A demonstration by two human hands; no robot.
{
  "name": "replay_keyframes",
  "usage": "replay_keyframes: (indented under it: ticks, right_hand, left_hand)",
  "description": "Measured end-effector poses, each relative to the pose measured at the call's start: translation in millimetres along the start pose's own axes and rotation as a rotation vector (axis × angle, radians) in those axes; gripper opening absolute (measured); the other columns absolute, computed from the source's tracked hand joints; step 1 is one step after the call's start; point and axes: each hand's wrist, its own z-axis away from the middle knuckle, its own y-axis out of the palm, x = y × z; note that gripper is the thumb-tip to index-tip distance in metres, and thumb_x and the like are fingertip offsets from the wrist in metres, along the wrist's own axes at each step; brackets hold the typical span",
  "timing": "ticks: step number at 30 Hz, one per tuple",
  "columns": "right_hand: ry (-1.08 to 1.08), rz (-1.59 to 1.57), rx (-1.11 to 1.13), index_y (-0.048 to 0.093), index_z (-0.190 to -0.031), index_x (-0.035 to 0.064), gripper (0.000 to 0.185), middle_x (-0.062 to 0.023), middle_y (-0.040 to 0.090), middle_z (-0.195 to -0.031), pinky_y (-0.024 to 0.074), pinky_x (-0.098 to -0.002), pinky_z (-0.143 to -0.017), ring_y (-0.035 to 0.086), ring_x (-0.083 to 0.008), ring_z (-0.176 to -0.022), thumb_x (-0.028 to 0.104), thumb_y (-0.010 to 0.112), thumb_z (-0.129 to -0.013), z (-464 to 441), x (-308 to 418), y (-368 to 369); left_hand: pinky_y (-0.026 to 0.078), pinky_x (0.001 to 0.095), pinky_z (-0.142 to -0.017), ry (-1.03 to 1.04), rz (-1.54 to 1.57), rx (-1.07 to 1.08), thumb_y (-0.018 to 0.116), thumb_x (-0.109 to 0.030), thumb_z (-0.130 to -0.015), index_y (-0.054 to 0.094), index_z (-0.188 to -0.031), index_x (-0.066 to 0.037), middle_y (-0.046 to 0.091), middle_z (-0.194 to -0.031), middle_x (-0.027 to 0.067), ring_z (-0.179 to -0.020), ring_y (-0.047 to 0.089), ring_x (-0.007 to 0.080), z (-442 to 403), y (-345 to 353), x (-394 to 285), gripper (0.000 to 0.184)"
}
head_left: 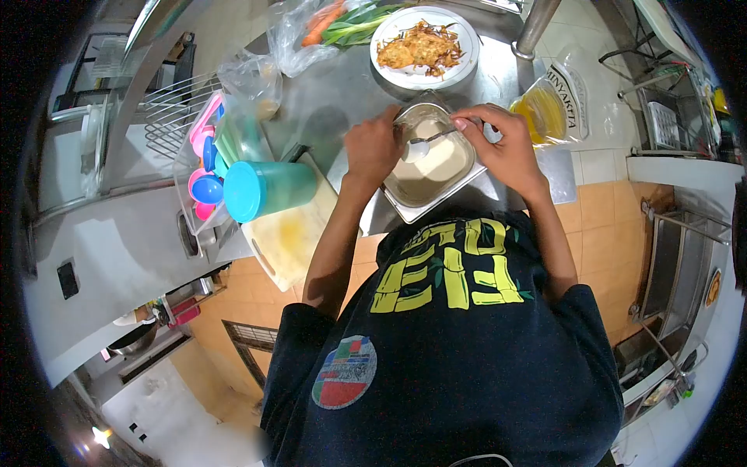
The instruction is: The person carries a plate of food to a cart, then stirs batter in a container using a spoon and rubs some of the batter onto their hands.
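Observation:
A rectangular metal pan (436, 191) holding pale powder or batter stands at the front edge of the steel table. My right hand (502, 144) pinches the handle of a small spoon (418, 149), whose bowl lies over the pale contents. At the pan's left rim is my left hand (375, 144), its fingers closed near the edge; what they grip, if anything, is hidden. Just beyond the pan sits a white plate (381, 71) with browned fried food (420, 48).
Left of the pan are a turquoise-lidded container (247, 193), a cutting board (284, 253) and a bin of colored spoons (207, 187). Carrots (320, 25) and greens (354, 29) lie at the back. A bag of yellow oil (542, 115) rests on the right.

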Motion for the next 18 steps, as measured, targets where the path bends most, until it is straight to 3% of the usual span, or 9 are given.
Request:
replay_keyframes:
  ticks: [6,12,15,18]
  right_hand:
    - [-0.007,0.020,0.003,0.077,-0.104,0.0033,0.016,-0.0121,0.074,-0.086,0.0506,-0.0317,-0.065,0.062,-0.0171,-0.066,0.016,0.075,-0.093,0,-2,0]
    - [0.031,0.096,0.045,0.077,-0.103,0.0036,0.015,-0.0129,0.075,-0.089,0.0524,-0.0330,-0.067,0.065,-0.0201,-0.068,0.015,0.074,-0.093,0,-1,-2]
    - [0.006,0.054,0.026,0.077,-0.102,0.0044,0.014,-0.0127,0.075,-0.089,0.0524,-0.0333,-0.067,0.065,-0.0199,-0.068,0.015,0.074,-0.093,0,-3,0]
    - [0.037,0.050,0.057,0.077,-0.102,0.0046,0.014,-0.0126,0.074,-0.089,0.0523,-0.0332,-0.067,0.065,-0.0198,-0.069,0.015,0.074,-0.093,-1,1,-3]
  left_hand:
    - [0.056,0.0530,-0.072,-0.061,-0.007,0.051,0.072,-0.033,-0.091,0.070,-0.114,-0.013,0.074,-0.087,0.0179,-0.084,0.073,0.0375,0,-17,-2,0.031]
    - [0.053,0.0543,-0.086,0.012,0.212,0.224,0.068,-0.022,-0.088,0.069,-0.116,-0.008,0.072,-0.098,0.0239,-0.096,0.067,0.0460,10,-28,24,0.031]
    - [0.052,0.0549,-0.086,0.012,0.181,0.215,0.067,-0.020,-0.086,0.069,-0.115,-0.007,0.071,-0.100,0.0247,-0.097,0.067,0.0455,10,-34,16,0.032]
    - [0.055,0.0544,-0.077,0.016,0.044,0.112,0.069,-0.011,-0.080,0.071,-0.114,-0.010,0.073,-0.086,0.0215,-0.083,0.071,0.0423,10,-31,8,0.034]
